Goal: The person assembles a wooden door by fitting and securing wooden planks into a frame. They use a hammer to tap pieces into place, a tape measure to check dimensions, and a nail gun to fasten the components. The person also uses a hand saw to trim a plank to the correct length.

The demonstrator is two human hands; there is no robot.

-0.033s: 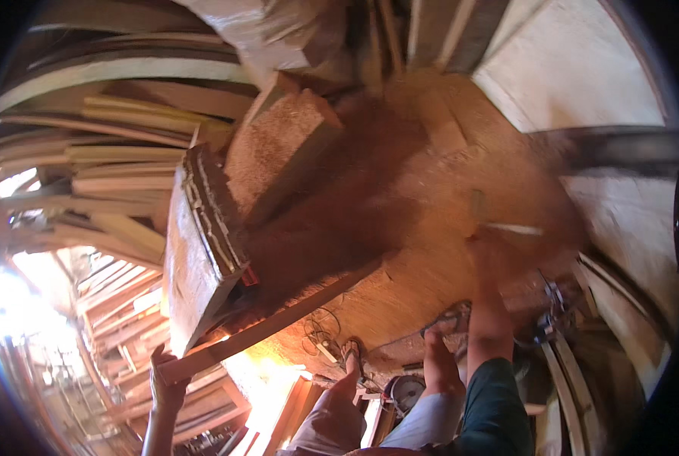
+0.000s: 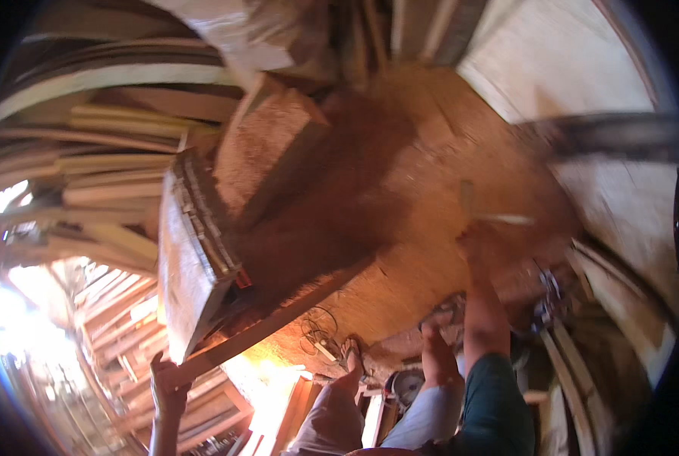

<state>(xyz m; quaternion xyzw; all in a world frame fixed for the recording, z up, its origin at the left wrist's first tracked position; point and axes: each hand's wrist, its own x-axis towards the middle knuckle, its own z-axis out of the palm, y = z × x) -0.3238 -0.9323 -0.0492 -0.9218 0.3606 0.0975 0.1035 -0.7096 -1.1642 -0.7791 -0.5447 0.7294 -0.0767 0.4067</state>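
Wrapped around the near-left end of a long, narrow wooden board (image 2: 279, 319) is my left hand (image 2: 171, 384). The board slants up and away to the right, beside the lower corner of a pale, box-like piece with a layered dark edge (image 2: 195, 262). My right hand (image 2: 475, 237) reaches far out over the dusty brown floor, apart from the board. It is closed on a blurred L-shaped tool (image 2: 507, 219), with one dull upright arm and one pale arm pointing right. The tool's exact kind is unclear.
A sawdust-covered wood block (image 2: 267, 144) lies beyond the box-like piece. Stacked planks (image 2: 119, 175) fill the left. A coiled cord (image 2: 320, 338) and a round-disc tool (image 2: 409, 386) sit near my feet. Long timbers (image 2: 571, 372) lean at the lower right.
The far part of the scene has shifted slightly left in the picture. Both hands keep their holds, and the board lies much as before.
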